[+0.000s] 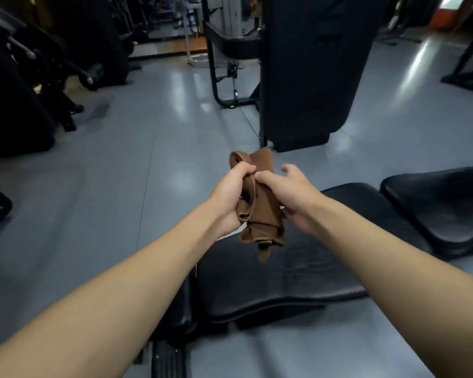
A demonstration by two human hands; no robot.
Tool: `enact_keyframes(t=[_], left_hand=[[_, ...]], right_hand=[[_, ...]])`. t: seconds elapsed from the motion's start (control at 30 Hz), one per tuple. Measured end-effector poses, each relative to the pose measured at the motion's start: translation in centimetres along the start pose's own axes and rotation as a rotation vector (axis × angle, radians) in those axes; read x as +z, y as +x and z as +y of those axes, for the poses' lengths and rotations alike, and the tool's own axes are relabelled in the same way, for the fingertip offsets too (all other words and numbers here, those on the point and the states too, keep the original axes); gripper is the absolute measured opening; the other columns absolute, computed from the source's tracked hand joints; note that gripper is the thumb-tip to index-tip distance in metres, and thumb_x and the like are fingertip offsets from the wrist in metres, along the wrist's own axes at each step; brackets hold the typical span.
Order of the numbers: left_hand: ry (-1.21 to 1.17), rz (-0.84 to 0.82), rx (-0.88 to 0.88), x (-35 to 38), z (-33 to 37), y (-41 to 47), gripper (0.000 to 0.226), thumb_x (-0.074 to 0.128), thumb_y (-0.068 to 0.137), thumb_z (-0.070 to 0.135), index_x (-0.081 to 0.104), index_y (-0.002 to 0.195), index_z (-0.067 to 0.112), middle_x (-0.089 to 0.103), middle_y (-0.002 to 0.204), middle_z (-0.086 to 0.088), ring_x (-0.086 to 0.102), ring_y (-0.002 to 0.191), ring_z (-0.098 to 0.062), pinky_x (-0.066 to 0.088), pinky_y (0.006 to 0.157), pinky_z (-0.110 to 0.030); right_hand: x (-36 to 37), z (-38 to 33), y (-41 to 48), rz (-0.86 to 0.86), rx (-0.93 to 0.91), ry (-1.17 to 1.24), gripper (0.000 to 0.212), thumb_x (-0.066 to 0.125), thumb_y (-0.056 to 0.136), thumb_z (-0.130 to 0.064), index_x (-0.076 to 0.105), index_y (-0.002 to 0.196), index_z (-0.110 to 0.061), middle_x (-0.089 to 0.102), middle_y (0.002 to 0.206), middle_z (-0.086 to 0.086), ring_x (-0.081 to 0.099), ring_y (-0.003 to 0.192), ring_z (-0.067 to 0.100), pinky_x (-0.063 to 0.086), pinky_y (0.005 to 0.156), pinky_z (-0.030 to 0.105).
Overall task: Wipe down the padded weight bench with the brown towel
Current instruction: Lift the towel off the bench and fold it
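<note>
Hands meet on the bunched brown towel point(262, 214), held in the air: the left hand point(230, 199) grips it and the right hand point(294, 199) pinches its top. The padded weight bench point(271, 282) lies below, its long axis running away rightward, nearer the right hand.

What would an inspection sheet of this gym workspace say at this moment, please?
Surface: padded weight bench, black, lies below the hands; not being wiped yet.
Job's things: brown towel, bunched up, held in the air over the bench.
Clutter: nothing seen.
Grippers: left hand grips the towel; right hand holds its other side.
Cables: thin cable hangs on the machine frame ahead.
Surroundings: glossy grey floor; second black pad to the right; tall dark machine ahead; more dark equipment to the left.
</note>
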State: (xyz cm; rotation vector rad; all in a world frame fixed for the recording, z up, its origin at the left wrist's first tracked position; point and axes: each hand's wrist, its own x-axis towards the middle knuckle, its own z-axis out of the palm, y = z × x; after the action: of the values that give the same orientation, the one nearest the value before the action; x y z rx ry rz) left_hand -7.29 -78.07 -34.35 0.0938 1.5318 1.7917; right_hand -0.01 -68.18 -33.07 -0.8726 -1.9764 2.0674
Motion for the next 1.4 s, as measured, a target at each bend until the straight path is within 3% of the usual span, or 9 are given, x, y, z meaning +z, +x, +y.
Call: enact_keyframes(t=[0.07, 0.17, 0.3, 0.53, 0.73, 0.87, 1.03, 1.23, 1.4], left_hand=[[0.051, -0.040, -0.022, 4.5, 4.2, -2.0, 0.052, 0.053, 0.086, 0.033, 0.062, 0.127, 0.004, 0.065, 0.101, -0.013, 0.063, 0.088, -0.029, 0.054, 0.087, -0.043], [0.079, -0.099, -0.049, 11.6, 9.8, -4.4, 0.039, 0.052, 0.081, 0.035, 0.067, 0.109, 0.011, 0.066, 0.091, -0.010, 0.062, 0.081, -0.026, 0.050, 0.078, -0.038], [0.074, -0.205, -0.076, 21.9, 15.5, -7.7, 0.028, 0.045, 0.090, 0.028, 0.067, 0.091, 0.011, 0.068, 0.075, -0.007, 0.065, 0.065, -0.022, 0.052, 0.072, -0.034], [0.107, -0.291, -0.073, 35.7, 19.0, -9.3, 0.024, 0.046, 0.088, 0.033, 0.062, 0.080, 0.018, 0.067, 0.068, 0.000, 0.065, 0.059, -0.017, 0.051, 0.063, -0.029], [0.226, -0.359, -0.097, 42.3, 18.6, -8.9, 0.029, 0.064, 0.094, 0.029, 0.070, 0.109, 0.005, 0.076, 0.095, -0.012, 0.074, 0.082, -0.024, 0.061, 0.072, -0.039], [0.179, -0.340, -0.095, 44.0, 18.6, -6.2, 0.029, 0.049, 0.103, 0.021, 0.063, 0.120, 0.003, 0.073, 0.108, -0.017, 0.071, 0.099, -0.030, 0.057, 0.088, -0.048], [0.143, -0.309, -0.049, 45.0, 20.6, -1.3, 0.028, 0.041, 0.106, 0.024, 0.062, 0.120, 0.014, 0.073, 0.109, -0.010, 0.069, 0.103, -0.026, 0.052, 0.097, -0.050], [0.192, -0.442, -0.100, 47.1, 24.1, 7.2, 0.028, 0.055, 0.099, 0.034, 0.059, 0.125, 0.024, 0.075, 0.108, -0.006, 0.073, 0.097, -0.024, 0.059, 0.081, -0.044], [0.155, -0.508, -0.314, 50.5, 24.5, 13.4, 0.038, 0.070, 0.089, 0.029, 0.067, 0.120, 0.008, 0.073, 0.111, -0.013, 0.070, 0.104, -0.029, 0.054, 0.094, -0.044]], right_hand=[[-3.3, -4.5, -2.2, 0.019, 0.033, 0.000, 0.035, 0.062, 0.087, -0.021, 0.062, 0.116, 0.000, 0.073, 0.089, 0.010, 0.069, 0.076, 0.021, 0.056, 0.067, 0.033], [-8.5, -11.4, -5.6, 0.139, 0.016, -0.009, 0.011, 0.056, 0.089, -0.017, 0.062, 0.087, -0.008, 0.066, 0.077, 0.011, 0.063, 0.063, 0.019, 0.049, 0.051, 0.022], [-16.4, -19.3, -9.4, 0.239, 0.014, 0.076, 0.014, 0.053, 0.088, -0.023, 0.056, 0.095, -0.012, 0.062, 0.085, 0.012, 0.062, 0.072, 0.025, 0.050, 0.058, 0.028], [-28.8, -26.2, -14.0, 0.297, 0.021, 0.182, 0.027, 0.066, 0.084, -0.018, 0.068, 0.106, -0.002, 0.075, 0.095, 0.018, 0.072, 0.081, 0.030, 0.060, 0.073, 0.044], [-36.3, -27.2, -15.2, 0.210, 0.034, 0.373, 0.027, 0.066, 0.091, -0.018, 0.064, 0.116, -0.010, 0.073, 0.109, 0.014, 0.071, 0.099, 0.029, 0.056, 0.088, 0.050], [-39.5, -27.5, -13.9, 0.148, 0.052, 0.388, 0.025, 0.064, 0.094, -0.024, 0.067, 0.113, -0.008, 0.075, 0.102, 0.012, 0.073, 0.093, 0.025, 0.057, 0.081, 0.043], [-41.9, -28.8, -8.5, 0.349, 0.054, 0.290, 0.020, 0.060, 0.096, -0.015, 0.065, 0.115, -0.009, 0.075, 0.101, 0.011, 0.071, 0.093, 0.027, 0.056, 0.085, 0.045], [-44.8, -31.5, -0.6, 0.507, -0.025, 0.239, 0.014, 0.055, 0.098, -0.012, 0.063, 0.109, -0.008, 0.072, 0.102, 0.013, 0.070, 0.090, 0.026, 0.056, 0.076, 0.038], [-48.2, -32.3, 4.1, 0.563, -0.054, 0.133, 0.013, 0.055, 0.099, -0.022, 0.059, 0.109, -0.014, 0.070, 0.102, 0.009, 0.068, 0.086, 0.021, 0.056, 0.068, 0.033]])
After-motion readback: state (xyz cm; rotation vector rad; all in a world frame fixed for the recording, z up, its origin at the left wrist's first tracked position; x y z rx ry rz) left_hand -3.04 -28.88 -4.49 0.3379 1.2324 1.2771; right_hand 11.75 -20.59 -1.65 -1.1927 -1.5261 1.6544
